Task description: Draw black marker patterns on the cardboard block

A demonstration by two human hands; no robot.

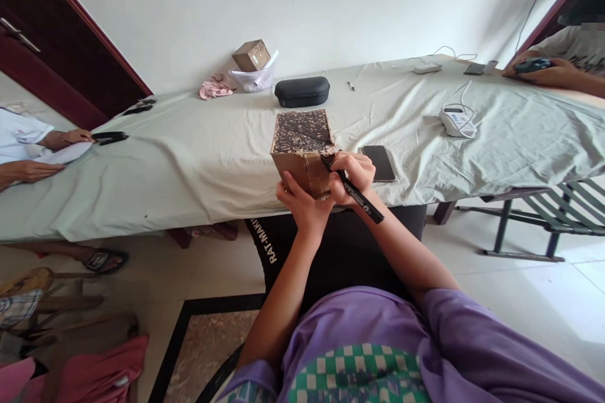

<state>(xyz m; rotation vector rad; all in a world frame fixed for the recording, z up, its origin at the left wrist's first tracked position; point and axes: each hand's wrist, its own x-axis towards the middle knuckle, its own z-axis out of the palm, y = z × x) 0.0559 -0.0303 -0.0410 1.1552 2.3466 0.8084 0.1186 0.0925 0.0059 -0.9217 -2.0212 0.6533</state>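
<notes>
From the camera on my head I look down at my two hands over the near edge of the bench (198, 164), which has a pale cloth over it. My left hand (302, 204) holds a small cardboard box (302, 151) from below, with my fingers (289, 186) curled up round its bottom corner and shut on it. The box is tilted so its top faces me, and that top is full of dark squiggly drawing. My right hand (352, 173) is closed round a black marker (355, 192), pinched near the tip, and the tip touches the box's top edge on the right. I think the box is light and quite stiff, but the thin card could bend in if I squeeze hard, so holding it at the corner and along the bottom edge feels safest. The fresh ink might smudge, so I would keep my fingers off the drawn side. The marker is smooth and thin, and I think it could slip, so I grip it low. A dark phone (378, 162) lies just beside my right hand, and a black case (301, 91) sits further back.
</notes>
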